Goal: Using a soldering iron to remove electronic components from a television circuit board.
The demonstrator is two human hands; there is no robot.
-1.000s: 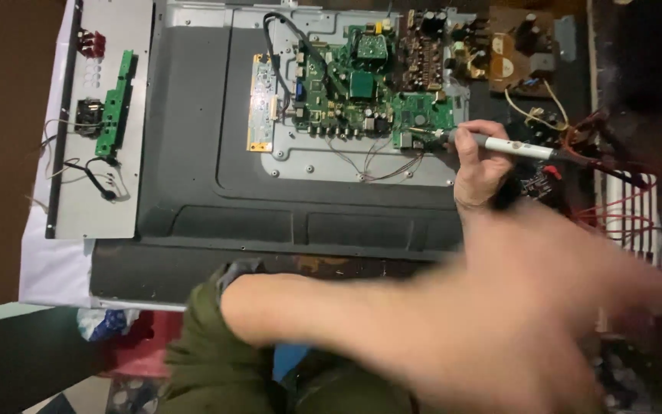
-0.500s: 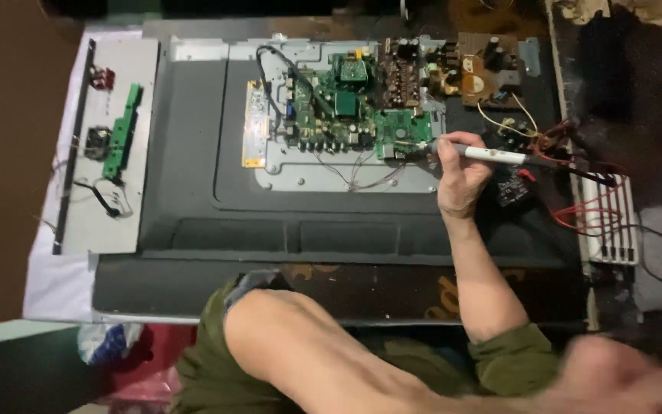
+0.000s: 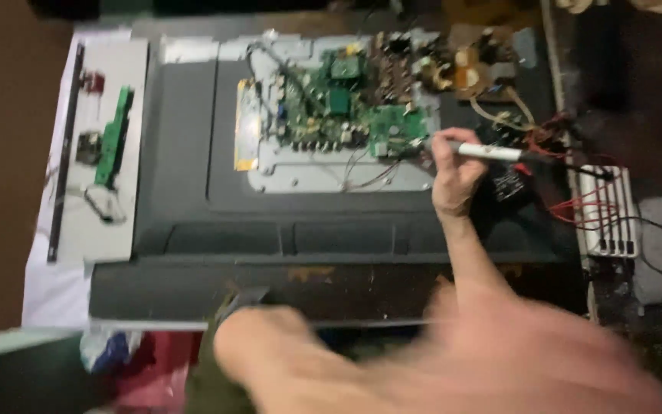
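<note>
The right hand [image 3: 453,172] is closed around a slim white pen-shaped probe [image 3: 488,152] with a dark lead trailing off its rear — thumb and fingers wrapped about the forward half of the barrel. The probe's long axis runs nearly level, parallel to the far edge of the dark desk [image 3: 193,295], its rear pointing toward the right edge and its tip pointing left. That tip sits at the lower right corner of the green printed circuit board [image 3: 396,126], touching it or just above it; motion blur hides which. So the board lies straight ahead of the tip, to the left of the grip, along the probe's own line.

The board is mounted on a silvery metal plate [image 3: 308,172] set into the large dark-grey plastic back panel of a flat television [image 3: 185,153], which lies face down across the desk.

The left forearm [image 3: 392,360] sweeps across the near edge as a blur — the left hand itself cannot be made out, nor whether it holds anything. The right hand is clearly the nearer to the board.
</note>
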